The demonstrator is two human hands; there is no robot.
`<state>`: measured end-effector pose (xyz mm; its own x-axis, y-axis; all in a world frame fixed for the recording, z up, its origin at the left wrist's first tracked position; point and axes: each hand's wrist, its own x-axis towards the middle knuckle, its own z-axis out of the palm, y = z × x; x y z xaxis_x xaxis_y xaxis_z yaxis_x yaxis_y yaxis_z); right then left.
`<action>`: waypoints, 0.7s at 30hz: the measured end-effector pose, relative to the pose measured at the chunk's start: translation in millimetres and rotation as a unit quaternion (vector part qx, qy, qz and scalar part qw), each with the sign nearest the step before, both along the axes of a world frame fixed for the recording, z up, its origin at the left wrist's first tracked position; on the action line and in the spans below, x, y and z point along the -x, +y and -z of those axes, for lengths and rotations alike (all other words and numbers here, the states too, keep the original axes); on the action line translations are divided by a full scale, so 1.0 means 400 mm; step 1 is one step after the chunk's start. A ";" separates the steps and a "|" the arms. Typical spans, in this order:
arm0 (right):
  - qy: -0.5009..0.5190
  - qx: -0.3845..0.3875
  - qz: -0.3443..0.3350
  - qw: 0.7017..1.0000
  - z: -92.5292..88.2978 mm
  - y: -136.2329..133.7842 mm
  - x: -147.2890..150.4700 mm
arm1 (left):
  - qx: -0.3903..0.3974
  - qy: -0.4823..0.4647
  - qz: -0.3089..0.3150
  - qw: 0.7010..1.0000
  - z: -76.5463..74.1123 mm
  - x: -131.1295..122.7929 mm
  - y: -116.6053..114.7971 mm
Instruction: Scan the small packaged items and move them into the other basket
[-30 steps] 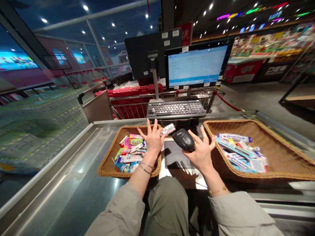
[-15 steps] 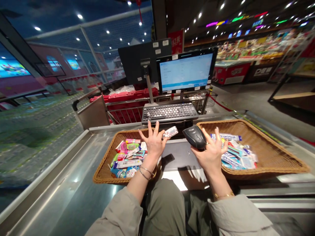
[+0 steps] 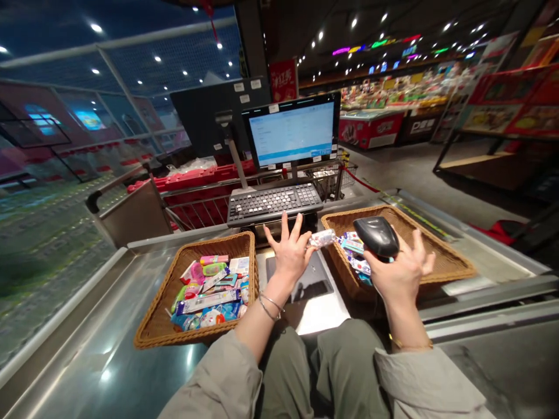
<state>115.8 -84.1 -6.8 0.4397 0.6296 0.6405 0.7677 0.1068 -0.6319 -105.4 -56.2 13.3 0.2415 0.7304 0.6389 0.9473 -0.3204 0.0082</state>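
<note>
1. The left hand (image 3: 289,256) pinches a small packet (image 3: 323,238) by its left end, between thumb and forefinger; the other fingers are spread and point away to the far side.
2. That packet is out of both baskets, raised above the gap between them. Its right end overlaps the left rim of the right basket (image 3: 452,265) in this view (whether it touches the rim, I cannot tell).
3. The right hand (image 3: 397,270) is closed around a black scanner (image 3: 376,235), thumb on the near side, with some fingers loosely lifted off to the right. The scanner is held up over the right basket and hides part of what lies there.
4. On the left of the metal bench (image 3: 109,361), the left basket (image 3: 192,337) holds a pile of bright small goods (image 3: 209,299), pink, green and blue among them.
5. In the left part of the right basket lie blue and white packs (image 3: 356,244), partly covered by the scanner and the hand.
6. With goods lying in both baskets and one packet between them, the handling looks part-way along, in my judgement; the left pile is sizeable (the pictures do not let me count it).
7. A dark flat plate (image 3: 305,279) lies between the baskets; on the far side stand a keyboard (image 3: 275,203) and a lit screen (image 3: 292,134).
</note>
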 end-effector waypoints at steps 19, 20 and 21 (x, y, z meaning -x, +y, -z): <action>0.088 -0.002 0.137 0.987 0.026 -0.024 -0.182 | 0.062 0.085 0.153 0.983 0.059 -0.214 0.032; 0.090 -0.002 0.140 0.986 0.030 -0.023 -0.185 | 0.068 0.086 0.143 0.984 0.058 -0.211 0.029; 0.092 -0.002 0.142 0.986 0.032 -0.022 -0.187 | 0.072 0.085 0.133 0.985 0.056 -0.205 0.026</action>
